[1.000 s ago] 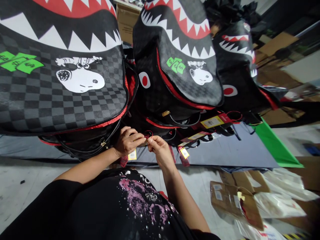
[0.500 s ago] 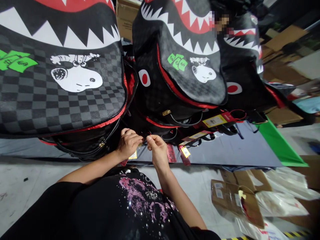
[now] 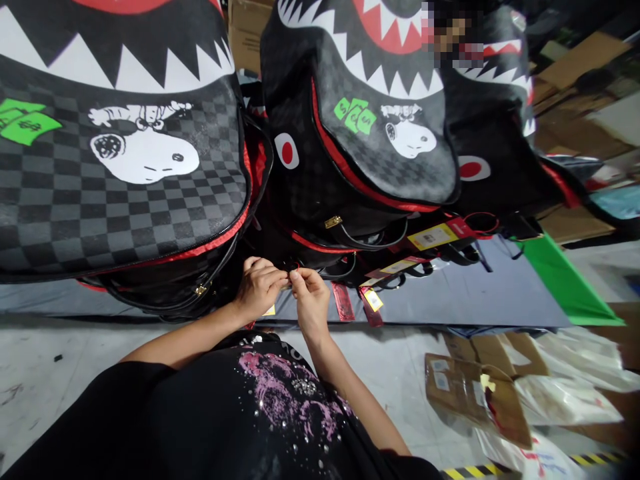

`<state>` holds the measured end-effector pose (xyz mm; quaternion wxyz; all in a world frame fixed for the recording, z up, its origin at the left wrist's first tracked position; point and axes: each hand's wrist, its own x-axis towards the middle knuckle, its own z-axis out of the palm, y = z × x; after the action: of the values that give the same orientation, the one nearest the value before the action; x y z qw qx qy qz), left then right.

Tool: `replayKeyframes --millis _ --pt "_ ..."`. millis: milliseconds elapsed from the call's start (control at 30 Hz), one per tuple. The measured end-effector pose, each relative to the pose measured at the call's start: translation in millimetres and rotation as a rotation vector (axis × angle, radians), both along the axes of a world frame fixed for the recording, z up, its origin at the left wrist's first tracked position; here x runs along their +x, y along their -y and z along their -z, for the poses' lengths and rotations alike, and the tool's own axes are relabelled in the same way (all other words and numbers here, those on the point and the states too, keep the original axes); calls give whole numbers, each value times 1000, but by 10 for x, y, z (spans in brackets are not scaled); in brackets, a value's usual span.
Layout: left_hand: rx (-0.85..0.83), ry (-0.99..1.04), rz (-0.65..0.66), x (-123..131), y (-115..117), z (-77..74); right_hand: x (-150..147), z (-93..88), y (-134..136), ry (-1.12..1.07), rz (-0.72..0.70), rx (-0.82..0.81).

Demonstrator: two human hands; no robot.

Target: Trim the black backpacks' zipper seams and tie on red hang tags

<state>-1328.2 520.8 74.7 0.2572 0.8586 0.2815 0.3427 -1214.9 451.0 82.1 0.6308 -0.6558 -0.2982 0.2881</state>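
My left hand [image 3: 260,288] and my right hand [image 3: 312,297] meet just beyond my shirt, fingertips pinched together. What lies between them is too small to make out; a thin red loop [image 3: 298,267] shows by the right fingertips. Under the left hand peeks a yellow and white tag [image 3: 271,311]. Beyond the hands stand a checkered black backpack [image 3: 135,227] on the left and a similar one [image 3: 385,173] in the middle, both printed with white teeth and a cartoon dog. To the right of my right hand hangs a red tag [image 3: 343,301].
A grey-covered table [image 3: 480,293] carries the bags, with another black bag [image 3: 495,140] at right. Tags with yellow labels [image 3: 433,237] lie along its front. An open cardboard box [image 3: 455,390] and white plastic bags [image 3: 565,400] are on the floor at lower right.
The view has shifted slightly. My fingertips have drawn closer together, the right hand moving a little left toward the left hand, which has hardly moved.
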Motion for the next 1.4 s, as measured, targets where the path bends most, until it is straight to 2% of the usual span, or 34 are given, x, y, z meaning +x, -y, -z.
replayKeyframes --millis 367,667,867,1033,1100,1233,1400 --pt "-49 -53 -73 27 -19 4 -57 67 11 187 21 13" --pt "69 -111 33 11 -90 -19 -41 -42 -9 277 19 57" --pt "130 -39 81 32 -301 85 43 26 -76 331 0 96" --pt "177 -102 18 56 -309 76 91 -44 -43 374 -18 47" --pt "151 -161 -39 57 -251 53 104 -74 -25 427 -42 30" --pt "-6 -243 -92 72 -166 -26 138 -50 -31 546 -94 -17" --pt "-250 -330 -116 78 -167 -172 147 45 -61 649 -53 -27"
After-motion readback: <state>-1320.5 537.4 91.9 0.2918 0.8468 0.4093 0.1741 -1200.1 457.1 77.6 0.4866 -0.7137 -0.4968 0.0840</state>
